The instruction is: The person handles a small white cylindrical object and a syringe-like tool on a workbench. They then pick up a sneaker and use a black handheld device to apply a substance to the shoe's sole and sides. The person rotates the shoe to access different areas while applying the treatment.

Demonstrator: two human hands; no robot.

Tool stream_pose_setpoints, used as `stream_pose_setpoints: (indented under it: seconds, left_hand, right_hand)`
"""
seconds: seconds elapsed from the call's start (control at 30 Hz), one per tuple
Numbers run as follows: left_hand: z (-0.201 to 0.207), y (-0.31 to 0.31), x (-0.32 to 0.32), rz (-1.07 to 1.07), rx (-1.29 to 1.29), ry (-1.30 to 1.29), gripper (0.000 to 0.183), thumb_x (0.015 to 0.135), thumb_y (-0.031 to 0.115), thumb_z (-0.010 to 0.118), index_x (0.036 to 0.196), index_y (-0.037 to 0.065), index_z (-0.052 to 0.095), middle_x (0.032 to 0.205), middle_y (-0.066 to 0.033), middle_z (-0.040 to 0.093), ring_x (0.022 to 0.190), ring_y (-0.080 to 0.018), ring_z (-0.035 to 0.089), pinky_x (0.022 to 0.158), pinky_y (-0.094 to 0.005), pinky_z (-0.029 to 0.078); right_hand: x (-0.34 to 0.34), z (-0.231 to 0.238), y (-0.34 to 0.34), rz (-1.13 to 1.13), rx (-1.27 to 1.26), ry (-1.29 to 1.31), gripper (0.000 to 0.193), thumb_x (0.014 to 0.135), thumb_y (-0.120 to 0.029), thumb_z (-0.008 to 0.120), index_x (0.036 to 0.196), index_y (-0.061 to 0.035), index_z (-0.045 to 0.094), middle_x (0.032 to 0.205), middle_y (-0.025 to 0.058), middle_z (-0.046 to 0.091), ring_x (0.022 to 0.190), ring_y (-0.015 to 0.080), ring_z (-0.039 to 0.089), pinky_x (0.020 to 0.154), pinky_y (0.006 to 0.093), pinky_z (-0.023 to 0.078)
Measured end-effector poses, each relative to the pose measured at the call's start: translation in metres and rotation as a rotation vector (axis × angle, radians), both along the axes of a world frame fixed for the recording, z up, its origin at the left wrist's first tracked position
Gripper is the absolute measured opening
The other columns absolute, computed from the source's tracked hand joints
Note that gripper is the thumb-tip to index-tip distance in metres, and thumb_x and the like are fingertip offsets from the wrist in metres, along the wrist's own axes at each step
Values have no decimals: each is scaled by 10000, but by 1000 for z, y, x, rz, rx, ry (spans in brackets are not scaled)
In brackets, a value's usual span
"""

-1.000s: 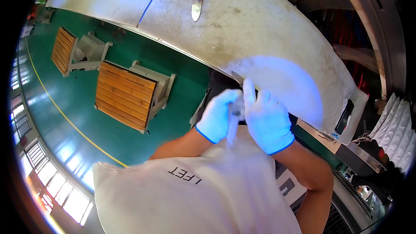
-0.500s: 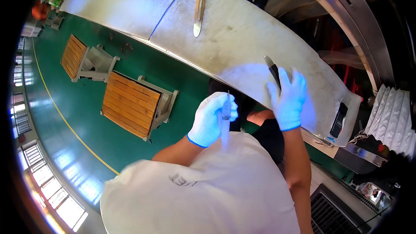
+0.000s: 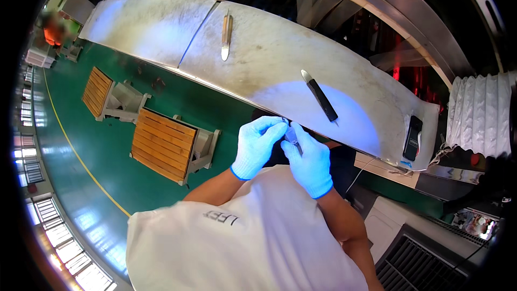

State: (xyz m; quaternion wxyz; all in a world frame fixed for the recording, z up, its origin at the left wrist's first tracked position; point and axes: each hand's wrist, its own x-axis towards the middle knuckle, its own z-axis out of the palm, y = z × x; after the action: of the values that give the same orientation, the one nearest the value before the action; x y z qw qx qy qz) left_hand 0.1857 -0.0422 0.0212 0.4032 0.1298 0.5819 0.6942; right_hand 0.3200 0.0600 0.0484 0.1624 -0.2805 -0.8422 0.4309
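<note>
My left hand point(image 3: 257, 145) and my right hand point(image 3: 311, 161), both in white knit gloves with blue cuffs, meet in front of my chest at the table's near edge. Between their closed fingers is a clear, slim tube like a syringe point(image 3: 291, 137), mostly covered by the gloves. The fingertips of both hands pinch around its upper end. Just beyond them, a black-handled knife point(image 3: 321, 98) with a short rounded blade lies on the lit patch of the tabletop. Farther left on the table rests a similar knife with a wooden handle point(image 3: 226, 35).
The long pale worktable point(image 3: 258, 37) curves across the front. A black phone-like device point(image 3: 413, 138) lies at its right end, near a white ribbed hose point(image 3: 479, 113). Slatted wooden seats point(image 3: 164, 143) stand on the green floor at left. A person in orange point(image 3: 53, 32) is far left.
My right hand has left the black-handled knife, which now lies on the table, and has come left and nearer to join my left hand at the clear tube.
</note>
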Motion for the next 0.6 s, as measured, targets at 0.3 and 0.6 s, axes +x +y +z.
stream_pose_setpoints:
  seconds: [0.3, 0.6]
  left_hand:
    - [36, -4, 7, -107, -114, 3, 262, 1012, 130, 794, 1189, -64, 796, 1019, -109, 810, 907, -148, 744, 848, -300, 611]
    - [34, -2, 10, -145, -60, -2, 197, 1001, 99, 797, 1115, -62, 808, 950, -112, 794, 812, -139, 718, 751, -278, 592]
  right_hand:
    - [31, -1, -1, -21, 631, 11, 568, 898, -141, 860, 1425, -19, 688, 1025, 109, 765, 846, 296, 729, 743, 445, 571]
    - [48, 2, 0, -5, 645, 33, 587, 863, -63, 870, 1425, -39, 702, 1068, 97, 801, 906, 291, 768, 788, 434, 593]
